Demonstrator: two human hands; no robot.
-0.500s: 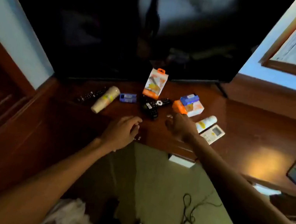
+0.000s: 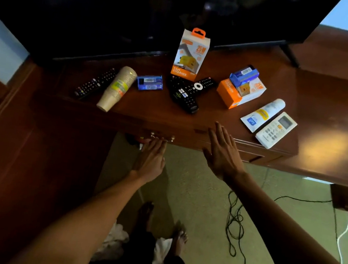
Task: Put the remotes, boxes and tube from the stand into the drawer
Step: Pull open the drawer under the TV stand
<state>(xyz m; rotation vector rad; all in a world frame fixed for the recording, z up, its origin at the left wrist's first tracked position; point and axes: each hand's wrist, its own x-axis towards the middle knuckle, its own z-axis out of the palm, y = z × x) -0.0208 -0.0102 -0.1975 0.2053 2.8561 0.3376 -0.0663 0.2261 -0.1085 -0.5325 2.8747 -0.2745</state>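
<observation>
Reaching with loose, empty fingers, the left hand point(image 2: 150, 159) touches the drawer handle point(image 2: 162, 137); the right hand point(image 2: 222, 153) hovers flat, spread, beside it.

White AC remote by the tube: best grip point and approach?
Grip the white remote across its narrow width near the middle, coming from above with the right hand. It lies flat, long axis diagonal, with the tube close along its left side, so fingers have little room there.
</observation>
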